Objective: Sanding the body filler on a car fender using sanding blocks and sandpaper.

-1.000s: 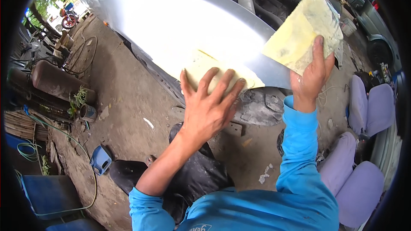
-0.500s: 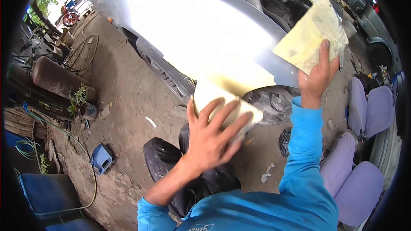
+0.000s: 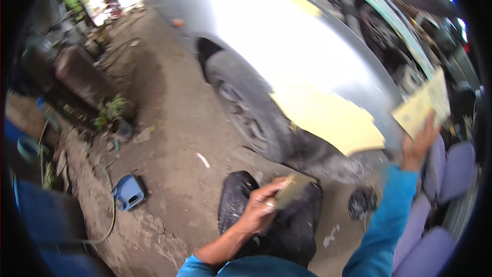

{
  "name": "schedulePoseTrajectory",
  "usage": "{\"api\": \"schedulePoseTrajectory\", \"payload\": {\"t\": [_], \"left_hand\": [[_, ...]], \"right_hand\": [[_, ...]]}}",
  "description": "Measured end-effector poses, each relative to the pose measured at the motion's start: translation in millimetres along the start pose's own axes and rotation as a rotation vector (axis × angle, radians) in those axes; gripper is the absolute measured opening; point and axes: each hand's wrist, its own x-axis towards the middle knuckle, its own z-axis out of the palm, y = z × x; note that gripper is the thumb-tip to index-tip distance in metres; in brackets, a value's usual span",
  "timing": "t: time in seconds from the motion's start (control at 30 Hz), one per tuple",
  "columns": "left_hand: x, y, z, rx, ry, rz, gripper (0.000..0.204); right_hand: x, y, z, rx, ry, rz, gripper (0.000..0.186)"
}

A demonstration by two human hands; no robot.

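My left hand grips a small flat yellowish piece, likely a spreader, low over my dark trousers. At the right, my right hand holds a larger pale yellow, stained board beside the front fender of a grey car. A broad coat of yellow filler covers the fender above the wheel arch, with smaller yellow patches higher up. The wheel is below it. The picture is blurred by motion.
The engine bay is open behind the fender. Lavender seats stand at right, near a dark bag. A blue plastic container and hose lie on the dirt ground at left, with a plant and clutter.
The view has tilted up the car. My left hand has pulled its piece off the filler and dropped over my legs. My right hand with the board has shifted right and lower.
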Motion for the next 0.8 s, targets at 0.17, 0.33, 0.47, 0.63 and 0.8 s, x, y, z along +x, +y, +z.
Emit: {"api": "schedulePoseTrajectory", "payload": {"t": [0.17,0.33,0.47,0.63,0.8], "left_hand": [[6,23,-6,0.057,-0.05,0.027,0.059],[8,40,-13,-0.1,-0.155,-0.126,0.069],[14,42,-9,-0.073,-0.165,-0.135,0.079],[30,39,9,-0.15,-0.214,-0.104,0.089],[54,29,50,0.603,-0.192,0.294,0.06]], "right_hand": [[29,-56,3,1.337,0.17,0.842,0.044],[29,-61,12,1.293,0.165,0.856,0.046],[24,-55,9,1.317,0.156,0.864,0.048],[26,-74,5,1.261,0.219,0.965,0.048],[-10,-19,-1,0.407,-0.1,0.08,0.057]]}}
